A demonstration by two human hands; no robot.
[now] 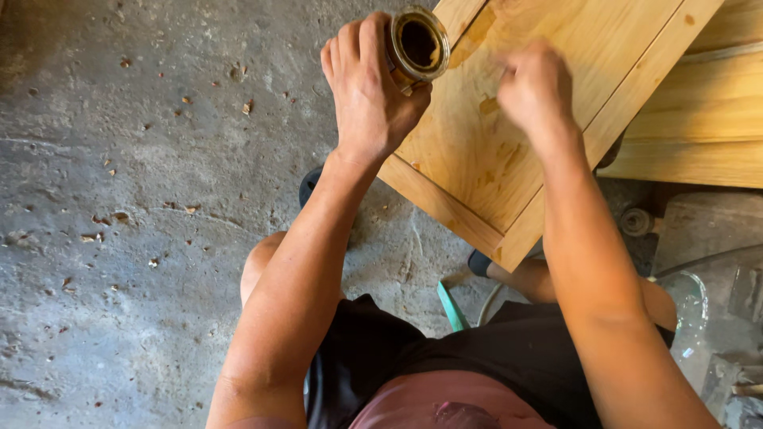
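My left hand (367,86) grips a small round metal tin (418,43) with a dark liquid inside, holding it up at the left edge of a pale wooden panel (509,159). My right hand (534,86) is blurred over the panel's face, fingers bunched together; whether it holds a rag or brush I cannot tell. Darker wet patches show on the wood near both hands. The panel has a raised frame along its edges and its near corner points toward my legs.
The grey concrete floor (143,238) is littered with small wood chips. More pale boards (699,119) lie at the right. A green hose end (453,306), a clear plastic bag (690,302) and a small metal wheel (636,221) sit by my knees.
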